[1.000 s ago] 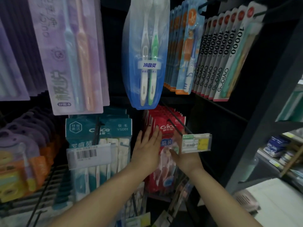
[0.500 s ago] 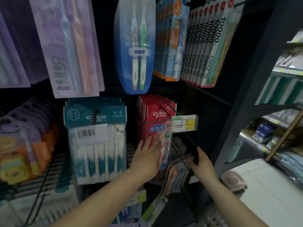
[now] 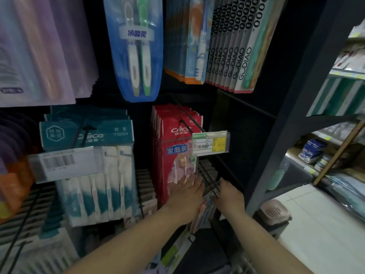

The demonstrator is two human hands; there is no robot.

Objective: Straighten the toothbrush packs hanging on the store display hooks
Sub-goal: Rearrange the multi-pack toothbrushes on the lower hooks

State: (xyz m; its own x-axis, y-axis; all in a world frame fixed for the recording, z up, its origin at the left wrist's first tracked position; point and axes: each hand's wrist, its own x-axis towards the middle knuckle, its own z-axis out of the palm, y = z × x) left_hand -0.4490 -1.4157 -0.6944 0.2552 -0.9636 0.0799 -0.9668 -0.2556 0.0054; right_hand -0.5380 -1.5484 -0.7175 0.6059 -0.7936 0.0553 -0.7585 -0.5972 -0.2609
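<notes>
Below glossy red packs (image 3: 177,147), both hands (image 3: 187,196) meet thin wire hooks (image 3: 209,182).

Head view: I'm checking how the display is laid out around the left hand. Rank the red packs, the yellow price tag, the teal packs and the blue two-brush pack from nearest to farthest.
From the left hand:
1. Red packs, under its fingers.
2. Yellow price tag, up and right.
3. Teal packs, to the left.
4. Blue two-brush pack, top row.
</notes>
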